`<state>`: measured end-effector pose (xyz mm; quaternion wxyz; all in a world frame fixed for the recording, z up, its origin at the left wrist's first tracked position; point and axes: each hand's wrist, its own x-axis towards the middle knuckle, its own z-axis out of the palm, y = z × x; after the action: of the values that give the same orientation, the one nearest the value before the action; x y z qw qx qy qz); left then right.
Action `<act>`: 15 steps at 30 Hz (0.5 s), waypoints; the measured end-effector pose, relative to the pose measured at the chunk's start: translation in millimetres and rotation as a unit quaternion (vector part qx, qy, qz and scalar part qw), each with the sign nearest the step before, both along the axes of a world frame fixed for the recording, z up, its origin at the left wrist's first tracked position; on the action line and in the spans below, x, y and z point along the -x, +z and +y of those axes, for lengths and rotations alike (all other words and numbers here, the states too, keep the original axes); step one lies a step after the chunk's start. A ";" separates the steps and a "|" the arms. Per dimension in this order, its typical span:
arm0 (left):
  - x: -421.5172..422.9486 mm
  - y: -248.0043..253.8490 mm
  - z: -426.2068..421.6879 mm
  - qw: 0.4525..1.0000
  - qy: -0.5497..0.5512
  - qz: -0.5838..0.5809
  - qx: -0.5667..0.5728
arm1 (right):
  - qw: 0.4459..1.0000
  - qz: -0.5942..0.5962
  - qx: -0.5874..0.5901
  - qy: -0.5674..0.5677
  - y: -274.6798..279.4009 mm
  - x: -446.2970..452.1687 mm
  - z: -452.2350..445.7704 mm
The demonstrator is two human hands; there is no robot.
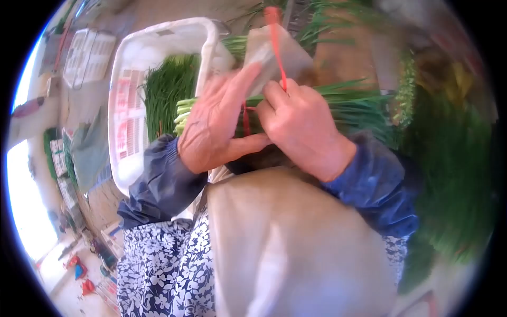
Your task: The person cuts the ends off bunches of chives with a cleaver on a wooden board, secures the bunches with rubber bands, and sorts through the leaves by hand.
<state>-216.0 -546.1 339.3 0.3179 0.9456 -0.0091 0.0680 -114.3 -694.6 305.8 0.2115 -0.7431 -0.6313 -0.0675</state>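
Observation:
A bunch of long green leafy stalks, which look like chives (354, 108), lies crosswise in front of me, its pale cut ends pointing left. My left hand (214, 124) rests over the bunch near those ends, fingers stretched out and thumb apart, slightly blurred. Closed in a pinch, my right hand (306, 124) grips a red tie (278, 50) whose free end sticks up above the knuckles. Part of the red tie also passes around the bunch between my hands. My fingers hide the spot where the tie crosses itself.
At the left stands a white plastic crate (206, 58) holding more green bunches (171, 90). A large heap of green leaves (454, 195) lies at the right. Loose stalks (327, 24) are spread at the back. Another white crate (90, 58) sits farther left.

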 end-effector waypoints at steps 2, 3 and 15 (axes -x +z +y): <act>12.5 -13.9 6.9 0.999 -0.016 0.038 0.033 | 0.998 0.019 0.054 -0.035 9.2 5.7 -12.8; 18.8 -19.3 5.5 0.994 -0.024 0.087 0.067 | 0.995 0.089 0.044 0.007 7.5 8.1 -20.9; 44.9 -38.1 0.2 0.998 -0.008 0.000 0.069 | 0.797 0.558 -0.197 0.121 -16.6 58.9 -11.2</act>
<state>-260.9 -545.9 301.2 0.3829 0.9214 -0.0122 0.0657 -173.2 -705.8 289.2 0.6754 -0.5115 -0.4619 0.2625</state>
